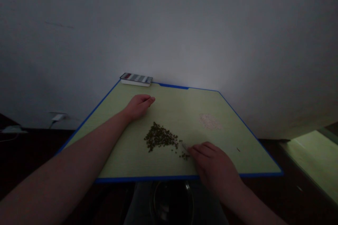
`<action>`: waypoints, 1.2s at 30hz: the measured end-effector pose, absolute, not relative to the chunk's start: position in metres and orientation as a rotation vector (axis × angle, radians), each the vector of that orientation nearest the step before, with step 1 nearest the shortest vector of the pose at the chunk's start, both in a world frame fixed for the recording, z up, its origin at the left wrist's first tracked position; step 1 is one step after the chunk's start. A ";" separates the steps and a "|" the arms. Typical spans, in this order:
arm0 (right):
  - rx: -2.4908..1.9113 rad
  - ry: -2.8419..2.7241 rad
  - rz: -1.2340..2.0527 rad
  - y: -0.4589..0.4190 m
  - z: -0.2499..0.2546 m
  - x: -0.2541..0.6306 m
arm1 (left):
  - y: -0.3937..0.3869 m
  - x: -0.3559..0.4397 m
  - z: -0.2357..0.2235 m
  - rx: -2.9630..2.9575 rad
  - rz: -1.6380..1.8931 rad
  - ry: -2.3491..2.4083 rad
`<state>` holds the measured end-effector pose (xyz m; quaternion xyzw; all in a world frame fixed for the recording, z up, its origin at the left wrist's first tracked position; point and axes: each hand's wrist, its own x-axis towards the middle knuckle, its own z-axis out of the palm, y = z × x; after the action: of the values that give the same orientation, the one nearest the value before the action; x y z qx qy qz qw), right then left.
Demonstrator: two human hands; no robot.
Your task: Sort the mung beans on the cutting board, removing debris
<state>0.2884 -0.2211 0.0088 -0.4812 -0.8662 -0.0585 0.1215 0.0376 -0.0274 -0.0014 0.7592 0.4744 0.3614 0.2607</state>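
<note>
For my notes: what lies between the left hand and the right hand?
The head view shows a heap of small dark green grains between the left hand and the right hand.

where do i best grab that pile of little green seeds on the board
Take the small green seeds at their thin trailing end, coming in from the near right, where the right hand lies. Grains there sit scattered on the flat green board, so a pinch or sweep probably works better than gripping the thicker heap.
</note>
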 end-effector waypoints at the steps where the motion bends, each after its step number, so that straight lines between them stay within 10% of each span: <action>1: -1.430 -2.513 -0.193 -0.220 0.009 0.291 | -0.027 0.038 -0.001 2.057 0.981 1.285; 36: -1.651 -2.539 -0.234 -0.195 0.012 0.284 | -0.029 0.037 0.001 2.041 0.960 1.280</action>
<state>0.2839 -0.1950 0.0124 -0.5429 -0.8347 -0.0768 0.0520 0.0373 -0.0288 0.0007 0.7576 0.4752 0.3563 0.2706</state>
